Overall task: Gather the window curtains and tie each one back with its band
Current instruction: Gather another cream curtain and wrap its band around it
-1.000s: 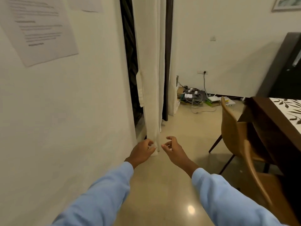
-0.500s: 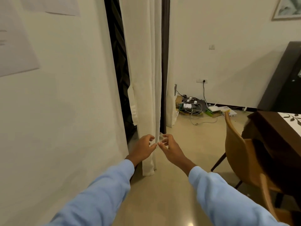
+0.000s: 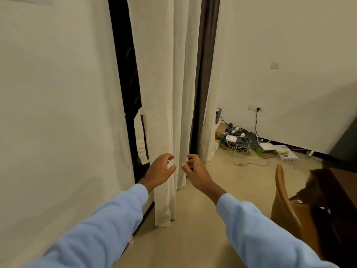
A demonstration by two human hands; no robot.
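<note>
Blue-sleeved left grip: the left hand (image 3: 160, 170) is held out in front of the curtain's lower half, its fingers (image 3: 168, 157) loosely curled and spread, thumb pointing right. It holds nothing; whether it touches the cloth I cannot tell.
Right grip: the right hand (image 3: 196, 171) sits just beside the left, a narrow gap between the two thumbs. Its fingers (image 3: 190, 159) are curled at the curtain's right edge, over the dark gap there. No fold shows between them, and contact cannot be judged.
Curtain: the cream curtain (image 3: 166, 93) hangs straight in close upright folds from the top of the view to the floor (image 3: 202, 219), just behind both hands.
Band: a white band (image 3: 139, 136) hangs loose in a loop at the curtain's left edge, above and left of the left hand, against the dark window (image 3: 125, 74). It is not around the cloth.
Second curtain: another cream curtain (image 3: 209, 132) hangs beyond the dark frame post (image 3: 205, 64).
Surroundings: a pale wall (image 3: 58, 113) on the left; a tangle of cables and small devices (image 3: 239, 140) on the floor below a wall socket (image 3: 255, 108); a tan chair (image 3: 286, 206) beside a dark brown tabletop (image 3: 338, 190) on the right.
</note>
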